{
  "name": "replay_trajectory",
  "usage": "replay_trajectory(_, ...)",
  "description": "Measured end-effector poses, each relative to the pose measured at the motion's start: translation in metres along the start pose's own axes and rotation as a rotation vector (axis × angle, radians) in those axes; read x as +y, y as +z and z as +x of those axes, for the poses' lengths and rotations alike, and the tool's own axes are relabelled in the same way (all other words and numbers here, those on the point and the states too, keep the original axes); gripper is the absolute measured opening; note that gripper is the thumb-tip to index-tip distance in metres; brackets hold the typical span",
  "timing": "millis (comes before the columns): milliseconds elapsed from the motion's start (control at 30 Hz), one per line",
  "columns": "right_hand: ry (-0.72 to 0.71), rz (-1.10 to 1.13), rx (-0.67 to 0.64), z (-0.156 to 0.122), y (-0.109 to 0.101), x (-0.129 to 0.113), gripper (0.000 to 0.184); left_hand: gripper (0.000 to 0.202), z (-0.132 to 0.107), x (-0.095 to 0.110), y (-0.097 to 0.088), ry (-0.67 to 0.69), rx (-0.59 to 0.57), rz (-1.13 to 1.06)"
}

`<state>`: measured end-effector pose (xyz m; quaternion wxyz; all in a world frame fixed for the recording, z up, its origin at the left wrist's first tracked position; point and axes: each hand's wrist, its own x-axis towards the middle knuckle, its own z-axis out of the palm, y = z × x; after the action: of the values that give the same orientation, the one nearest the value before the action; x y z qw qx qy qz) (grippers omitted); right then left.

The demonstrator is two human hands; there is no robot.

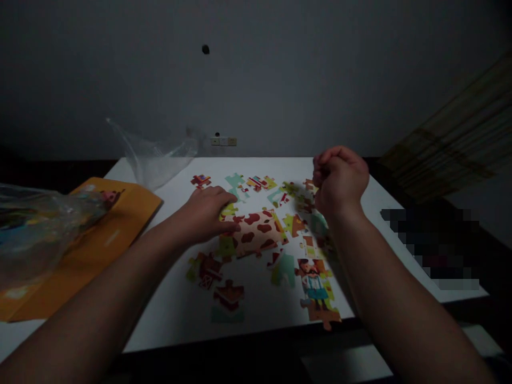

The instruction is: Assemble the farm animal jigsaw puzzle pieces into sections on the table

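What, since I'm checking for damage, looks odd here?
A dark spot high on the wall, with a smaller one just above the sockets. They break up a plain surface; I cannot tell whether they are holes or marks.

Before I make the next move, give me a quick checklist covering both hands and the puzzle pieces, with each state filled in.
1. Left hand at the spotted section: ok, at its left edge, thumb and fingers apart.
2. Right hand off the pieces: ok, it looks raised above the table.
3. Right hand's contents: cannot tell, the fingers are curled in.
4. Blue-skirted figure section wholly on the table: not ok, its lowest tab appears to poke past the near edge.
5. All pieces joined: not ok, the red barn piece, among others, lies apart.
6. Lighting: not ok, dim, with shadows over the pieces.
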<state>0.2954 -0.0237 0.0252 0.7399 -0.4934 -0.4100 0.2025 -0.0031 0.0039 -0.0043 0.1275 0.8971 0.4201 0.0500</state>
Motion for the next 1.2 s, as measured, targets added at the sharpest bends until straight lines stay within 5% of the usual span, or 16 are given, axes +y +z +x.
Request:
replay_trajectory(367,0.246,0.307,0.081,0.026,-0.024,0.001,0.034,0.049,0.003,-0.007,0.006,0.053,-0.012,-0.047)
replay_trajectory(1033,0.126,0.280,0.165,0.060,-0.062,0.020,0.032,0.032,0.006,-0.014,0.017,0.038,0.088,-0.012)
replay_trajectory(1200,0.041,0.322,0.193,0.077,-0.093,0.009,0.033,0.037,0.007,-0.014,0.017,0.045,0.129,-0.011)
